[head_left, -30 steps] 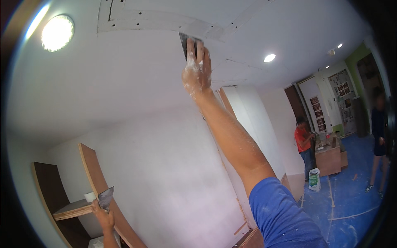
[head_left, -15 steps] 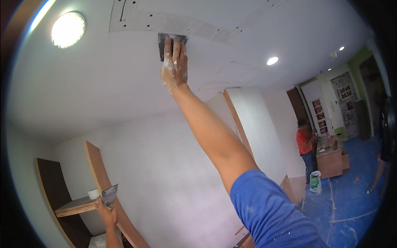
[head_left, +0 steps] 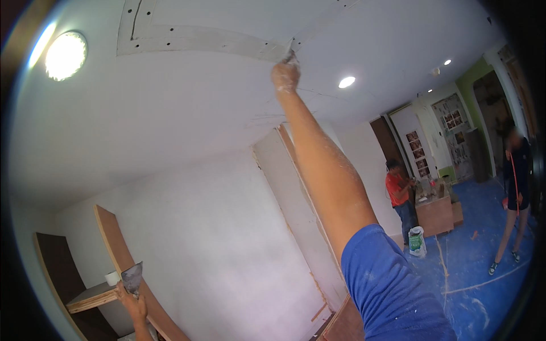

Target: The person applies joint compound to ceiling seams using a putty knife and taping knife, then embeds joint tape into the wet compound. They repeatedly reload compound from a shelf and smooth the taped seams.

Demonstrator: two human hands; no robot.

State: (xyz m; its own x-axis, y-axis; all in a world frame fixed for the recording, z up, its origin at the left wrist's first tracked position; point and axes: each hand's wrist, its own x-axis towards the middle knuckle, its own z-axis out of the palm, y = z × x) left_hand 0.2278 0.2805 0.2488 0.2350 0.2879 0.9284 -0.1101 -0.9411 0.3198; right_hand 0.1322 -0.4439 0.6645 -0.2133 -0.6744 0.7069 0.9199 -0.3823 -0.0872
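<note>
My right hand point(head_left: 286, 77), dusted with white, is raised to the ceiling with its fingers closed on a putty knife point(head_left: 290, 47). The blade shows nearly edge-on, at the corner where two pale filled strips point(head_left: 199, 40) meet. Dark screw heads dot these strips. Low on the left, my left hand point(head_left: 133, 304) grips a second putty knife with a grey, flared blade point(head_left: 132, 276) pointing up. That hand is beside the upright wooden board of a shelf unit; the knife's handle is mostly hidden in the fingers.
A white roll point(head_left: 112, 278) sits on the shelf point(head_left: 94, 298) near my left hand. Lit downlights point(head_left: 66, 55) are set in the ceiling. At right, a person in red point(head_left: 398, 190) stands by a wooden box point(head_left: 435, 216); another in dark clothes point(head_left: 516, 176) stands on blue floor covering point(head_left: 460, 267).
My right hand has moved right along the strip, and its blade has turned from broadside to nearly edge-on. The view has shifted slightly right. The left hand still holds its knife.
</note>
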